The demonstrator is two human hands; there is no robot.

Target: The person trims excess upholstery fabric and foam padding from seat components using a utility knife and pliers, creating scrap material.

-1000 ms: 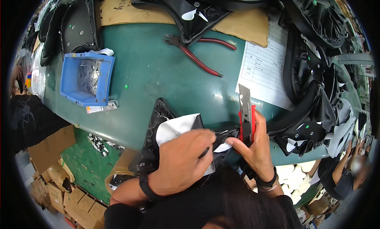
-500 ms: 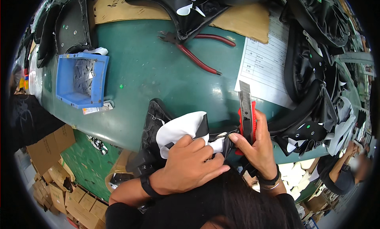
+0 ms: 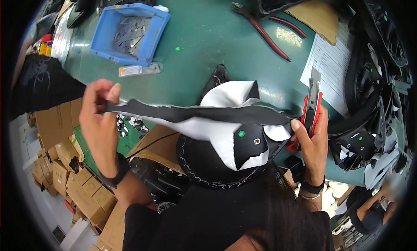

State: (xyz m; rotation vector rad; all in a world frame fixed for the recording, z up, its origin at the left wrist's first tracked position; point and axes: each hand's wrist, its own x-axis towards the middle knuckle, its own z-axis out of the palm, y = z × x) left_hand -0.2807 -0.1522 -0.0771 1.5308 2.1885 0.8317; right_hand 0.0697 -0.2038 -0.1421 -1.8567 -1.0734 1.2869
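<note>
Black strip point(image 3: 204, 115) runs from left hand point(image 3: 96, 120), apparently into right hand point(image 3: 316, 142).

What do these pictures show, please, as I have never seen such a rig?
No machine here: these are a person's two bare hands, seen from above by a head-worn fisheye camera, which bends straight edges. The left hand pinches one end of a dark strip; the right hand holds a red cutter, its thumb by the strip's other end. Below the strip is a black piece. On the green table are a blue bin, red-handled pliers and a printed sheet.
</note>
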